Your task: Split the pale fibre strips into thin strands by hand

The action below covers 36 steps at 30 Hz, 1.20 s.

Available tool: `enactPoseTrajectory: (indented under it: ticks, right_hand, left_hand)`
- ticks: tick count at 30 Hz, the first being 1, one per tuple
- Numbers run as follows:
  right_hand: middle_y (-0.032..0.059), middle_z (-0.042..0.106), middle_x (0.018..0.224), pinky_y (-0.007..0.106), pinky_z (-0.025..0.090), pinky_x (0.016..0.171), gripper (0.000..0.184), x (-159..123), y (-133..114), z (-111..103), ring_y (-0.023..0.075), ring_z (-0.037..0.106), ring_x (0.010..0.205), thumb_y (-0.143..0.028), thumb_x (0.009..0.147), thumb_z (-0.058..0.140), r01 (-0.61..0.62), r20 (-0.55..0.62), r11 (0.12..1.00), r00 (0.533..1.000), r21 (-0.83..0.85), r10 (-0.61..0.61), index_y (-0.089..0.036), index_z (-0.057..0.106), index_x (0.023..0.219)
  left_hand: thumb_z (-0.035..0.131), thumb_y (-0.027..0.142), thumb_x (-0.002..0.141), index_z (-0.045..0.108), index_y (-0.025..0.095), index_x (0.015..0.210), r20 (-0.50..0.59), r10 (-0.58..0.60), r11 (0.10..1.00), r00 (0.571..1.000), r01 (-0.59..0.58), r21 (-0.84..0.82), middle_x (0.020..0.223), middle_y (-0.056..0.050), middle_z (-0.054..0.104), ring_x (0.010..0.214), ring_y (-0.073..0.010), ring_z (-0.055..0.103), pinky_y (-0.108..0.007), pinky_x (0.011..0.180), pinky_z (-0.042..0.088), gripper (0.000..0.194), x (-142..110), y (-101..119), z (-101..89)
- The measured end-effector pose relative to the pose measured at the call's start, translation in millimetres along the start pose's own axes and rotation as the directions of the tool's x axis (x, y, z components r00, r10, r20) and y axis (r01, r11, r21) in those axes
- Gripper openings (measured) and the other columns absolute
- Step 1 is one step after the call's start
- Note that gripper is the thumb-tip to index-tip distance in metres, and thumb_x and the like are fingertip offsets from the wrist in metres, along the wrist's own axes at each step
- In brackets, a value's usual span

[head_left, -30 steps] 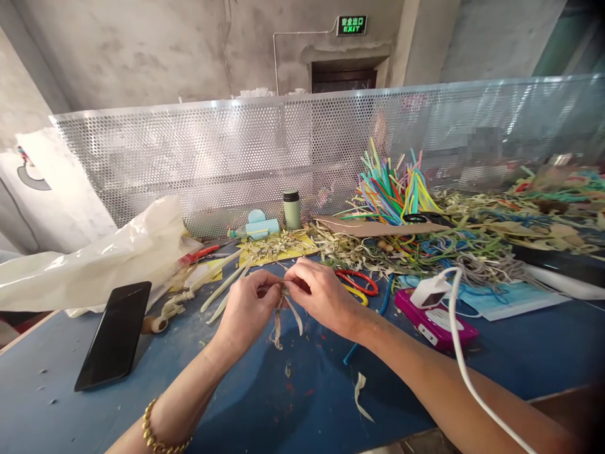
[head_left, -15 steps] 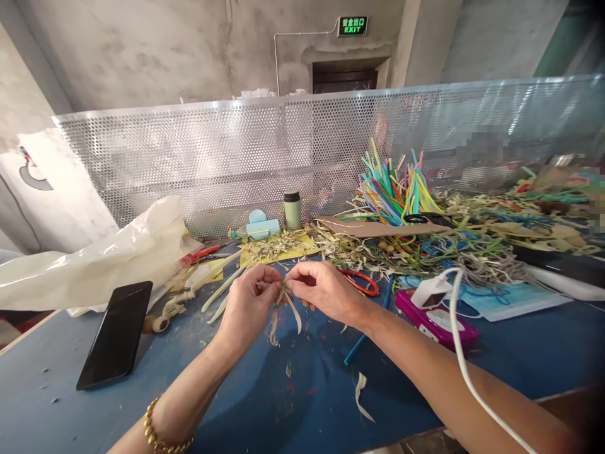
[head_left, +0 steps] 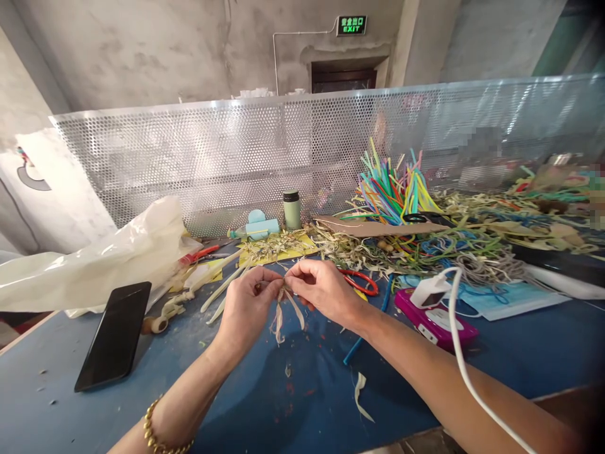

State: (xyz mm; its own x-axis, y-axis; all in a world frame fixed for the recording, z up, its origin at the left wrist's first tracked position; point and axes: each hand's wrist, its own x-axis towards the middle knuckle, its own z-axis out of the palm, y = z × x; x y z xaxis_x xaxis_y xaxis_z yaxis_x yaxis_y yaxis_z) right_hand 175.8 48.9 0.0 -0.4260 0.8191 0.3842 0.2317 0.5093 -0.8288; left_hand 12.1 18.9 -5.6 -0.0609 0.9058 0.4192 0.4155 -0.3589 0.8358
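My left hand (head_left: 246, 309) and my right hand (head_left: 321, 293) meet over the blue table (head_left: 283, 403), both pinched on a small bundle of pale dried strips (head_left: 282, 310). The strips' loose ends hang down between the hands, just above the tabletop. A gold bead bracelet sits on my left wrist. Red-handled scissors (head_left: 362, 282) lie just behind my right hand.
A black phone (head_left: 115, 334) lies at the left, beside a white plastic bag (head_left: 104, 258). A pink device (head_left: 435, 318) with a white charger and cable (head_left: 460, 353) lies at the right. Coloured tubes (head_left: 392, 186) and heaps of strips crowd the back right, before a perforated metal screen (head_left: 283, 157).
My hands stay together on the bundle. The right hand's fingers have shifted slightly on it and the hanging strips have swung a little.
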Motion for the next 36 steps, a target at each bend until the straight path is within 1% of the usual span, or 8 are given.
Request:
enactPoseTrajectory:
  ticks: [4, 10, 14, 18, 22, 27, 32, 36]
  right_hand:
    - [-0.0026, 0.056, 0.057, 0.019, 0.040, 0.043, 0.015, 0, 0, -2, 0.0081, 0.050, 0.047, -0.026, 0.089, 0.057, 0.020, 0.004, 1.000, 1.000, 0.017, -0.020, -0.014, 0.066, 0.085]
    - [-0.0025, 0.059, 0.064, 0.022, 0.045, 0.047, 0.010, 4, 3, -9, 0.0090, 0.054, 0.048, -0.021, 0.088, 0.057, 0.087, -0.094, 0.996, 0.992, -0.035, -0.090, -0.015, 0.062, 0.095]
    - [-0.0018, 0.059, 0.064, 0.024, 0.044, 0.051, 0.010, 5, 2, -14, 0.0093, 0.054, 0.050, -0.019, 0.090, 0.056, 0.134, -0.108, 0.976, 0.982, -0.170, -0.153, -0.015, 0.065, 0.088]
    - [-0.0010, 0.058, 0.065, 0.025, 0.042, 0.057, 0.017, 4, -3, -18, 0.0107, 0.052, 0.057, -0.016, 0.091, 0.055, 0.210, -0.100, 0.910, 0.960, -0.359, -0.261, -0.016, 0.064, 0.076]
    - [-0.0007, 0.057, 0.067, 0.026, 0.040, 0.060, 0.017, 4, -4, -19, 0.0116, 0.051, 0.060, -0.015, 0.093, 0.054, 0.227, -0.098, 0.873, 0.950, -0.432, -0.296, -0.017, 0.061, 0.077]
    - [-0.0003, 0.056, 0.067, 0.027, 0.040, 0.063, 0.017, 5, -3, -19, 0.0127, 0.051, 0.063, -0.015, 0.093, 0.054, 0.260, -0.113, 0.841, 0.929, -0.474, -0.351, -0.017, 0.059, 0.077]
    - [-0.0002, 0.055, 0.068, 0.027, 0.039, 0.065, 0.020, 5, -3, -20, 0.0132, 0.050, 0.065, -0.014, 0.093, 0.053, 0.284, -0.118, 0.819, 0.914, -0.498, -0.388, -0.018, 0.055, 0.074]
    - [0.0010, 0.057, 0.070, 0.027, 0.039, 0.065, 0.020, 5, -3, -21, 0.0134, 0.051, 0.067, -0.014, 0.092, 0.052, 0.292, -0.127, 0.816, 0.907, -0.499, -0.402, -0.017, 0.055, 0.073]
  left_hand:
    - [0.059, 0.027, 0.082, 0.067, 0.018, 0.076, -0.036, 0.022, 0.999, 0.999, -0.021, 0.026, 0.063, 0.000, 0.069, 0.057, -0.0133, 0.059, -0.023, 0.054, 0.042, 0.013, 0, 0, -2.2]
    - [0.058, 0.028, 0.085, 0.059, 0.018, 0.081, -0.051, -0.047, 0.994, 0.998, 0.041, -0.099, 0.074, -0.004, 0.074, 0.075, -0.0183, 0.071, -0.027, 0.068, 0.051, 0.011, 0, 2, -5.1]
    - [0.057, 0.031, 0.087, 0.058, 0.017, 0.085, -0.071, -0.060, 0.989, 0.996, 0.050, -0.139, 0.076, -0.005, 0.073, 0.079, -0.0205, 0.073, -0.030, 0.072, 0.054, 0.014, 1, 2, -5.6]
    - [0.054, 0.032, 0.088, 0.055, 0.018, 0.084, -0.101, -0.074, 0.986, 0.992, 0.058, -0.153, 0.073, -0.005, 0.072, 0.077, -0.0208, 0.073, -0.030, 0.069, 0.054, 0.014, 1, 4, -5.5]
    - [0.052, 0.030, 0.089, 0.052, 0.019, 0.084, -0.098, -0.076, 0.982, 0.992, 0.058, -0.181, 0.072, -0.004, 0.072, 0.073, -0.0190, 0.072, -0.031, 0.072, 0.054, 0.012, 1, 5, -5.2]
    - [0.051, 0.028, 0.088, 0.054, 0.019, 0.082, -0.120, -0.080, 0.987, 0.990, 0.062, -0.149, 0.073, -0.005, 0.073, 0.065, -0.0175, 0.069, -0.031, 0.067, 0.052, 0.011, 1, 4, -5.3]
    - [0.051, 0.023, 0.085, 0.054, 0.019, 0.073, -0.163, -0.039, 0.998, 0.986, 0.031, -0.049, 0.064, -0.002, 0.068, 0.063, -0.0157, 0.065, -0.027, 0.062, 0.049, 0.013, 1, 6, -6.2]
    - [0.049, 0.022, 0.086, 0.054, 0.019, 0.074, -0.167, -0.027, 1.000, 0.986, 0.025, -0.016, 0.066, -0.002, 0.068, 0.065, -0.0161, 0.066, -0.028, 0.065, 0.048, 0.013, 0, 7, -5.7]
